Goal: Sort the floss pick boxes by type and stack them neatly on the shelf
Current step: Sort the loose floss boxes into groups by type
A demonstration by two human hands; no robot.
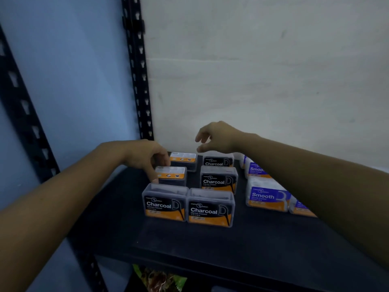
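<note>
The left hand (147, 159) reached over the black shelf (210, 249) with its fingers (165, 162) curled down behind the middle reversed box (171, 175). The thumb pressed that box's near left corner, so the box sat pinched between thumb and fingers, still resting on the shelf. Just beyond those fingers stood the rear reversed box (183, 160), its back label also facing the camera. Just nearer than the thumb stood the front-left Charcoal box (165, 204), with the front-right Charcoal box (210, 209) touching its side.

The right hand (219, 138) hovered in the air, its fingers (202, 137) loosely bent and parted from the thumb, holding nothing and touching nothing. Directly beneath those fingers was the rear Charcoal box (217, 161), and nearer than it the middle Charcoal box (219, 179).

To the right of the right hand's fingers, apart from the Charcoal group, stood the Smooth boxes (267, 196), one behind another. A further one was partly hidden by the right forearm.

Left of the left hand rose the shelf's black slotted post (136, 70).
</note>
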